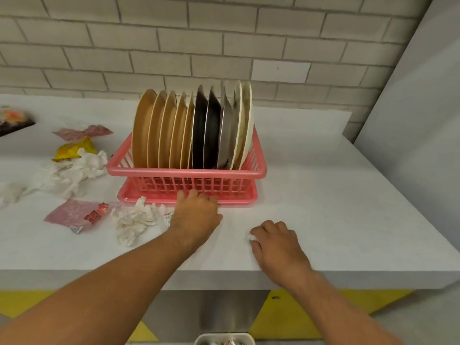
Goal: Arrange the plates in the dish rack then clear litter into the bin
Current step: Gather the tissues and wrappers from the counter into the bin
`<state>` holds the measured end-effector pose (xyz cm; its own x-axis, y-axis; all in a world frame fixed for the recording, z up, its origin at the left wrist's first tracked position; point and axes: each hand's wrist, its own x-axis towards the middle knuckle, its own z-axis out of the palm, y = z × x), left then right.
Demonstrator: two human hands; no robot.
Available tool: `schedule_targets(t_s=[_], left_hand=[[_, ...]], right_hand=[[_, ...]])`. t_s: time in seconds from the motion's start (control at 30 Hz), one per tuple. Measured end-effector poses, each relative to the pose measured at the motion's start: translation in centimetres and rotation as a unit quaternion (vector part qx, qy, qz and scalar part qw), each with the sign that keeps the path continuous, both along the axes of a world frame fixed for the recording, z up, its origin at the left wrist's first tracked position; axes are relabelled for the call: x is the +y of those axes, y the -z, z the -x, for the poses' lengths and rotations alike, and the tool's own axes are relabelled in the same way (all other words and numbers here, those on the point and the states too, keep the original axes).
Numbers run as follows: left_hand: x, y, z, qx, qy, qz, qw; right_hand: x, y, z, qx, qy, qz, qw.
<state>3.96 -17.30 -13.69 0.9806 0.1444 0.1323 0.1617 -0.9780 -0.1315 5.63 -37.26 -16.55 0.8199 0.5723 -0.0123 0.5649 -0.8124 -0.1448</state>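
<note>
A pink dish rack (186, 174) stands on the white counter, with several plates (174, 130) upright in it: tan, black, grey and white ones. My left hand (196, 212) lies on the counter just in front of the rack's tray, fingers curled down; whether it holds something is hidden. My right hand (276, 242) grips a small white tissue scrap (252, 237) near the counter's front edge. A crumpled white tissue (135, 220) and a small sachet (168, 217) lie just left of my left hand. A bin (224, 339) shows at the bottom edge, below the counter.
More litter lies left of the rack: a pink-red wrapper (74, 215), a pile of white tissues (69, 173), a yellow packet (74, 149), a pink wrapper (82, 131) and a dark packet (12, 120) at the far left. A brick wall stands behind the counter (323, 195).
</note>
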Motion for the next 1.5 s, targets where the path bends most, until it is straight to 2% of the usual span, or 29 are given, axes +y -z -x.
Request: schedule_targets(t_s=[0.13,0.3,0.47,0.63,0.7,0.8,0.9,1.1,1.17,1.37,1.5], left_hand=[[-0.8,1.1,-0.8,0.031,0.009,-0.048,0.998],[-1.7,1.5,-0.7,0.013,0.117,-0.028,0.993],[-1.9,1.1,1.0,0.021,0.156,0.124,0.980],[0.5,-1.1,3.5,-0.047,0.134,0.296,0.945],[2.3,-2.4,4.4,-0.079,0.118,0.330,0.933],[6.1,-3.2,5.4,-0.103,0.071,0.292,0.948],[9.3,-3.4,6.8,-0.094,0.035,0.287,0.953],[11.5,-3.5,6.8,-0.082,0.042,0.280,0.956],[11.3,-3.0,5.8,-0.065,0.063,0.247,0.965],[8.7,-1.9,2.8,0.050,0.120,0.117,0.985],[7.0,-0.7,2.1,0.095,0.173,0.115,0.974]], right_hand=[[-0.4,-0.2,-0.6,0.057,0.012,-0.053,0.997],[-0.5,-1.6,-0.9,0.087,0.062,-0.125,0.986],[-1.0,-2.5,-1.1,0.066,0.083,-0.171,0.980],[0.0,-3.1,0.1,0.096,0.078,-0.171,0.977],[1.5,-3.6,1.0,0.101,0.068,-0.166,0.978],[4.9,-4.5,2.6,0.106,0.063,-0.161,0.979],[9.2,-4.6,4.0,0.080,0.063,-0.102,0.990],[14.9,-2.0,6.0,0.063,0.118,-0.059,0.989],[15.1,-1.8,6.3,0.056,0.129,-0.057,0.988],[11.9,-3.0,7.5,0.120,0.145,-0.104,0.976],[9.5,-3.6,8.8,0.130,0.175,-0.116,0.969]])
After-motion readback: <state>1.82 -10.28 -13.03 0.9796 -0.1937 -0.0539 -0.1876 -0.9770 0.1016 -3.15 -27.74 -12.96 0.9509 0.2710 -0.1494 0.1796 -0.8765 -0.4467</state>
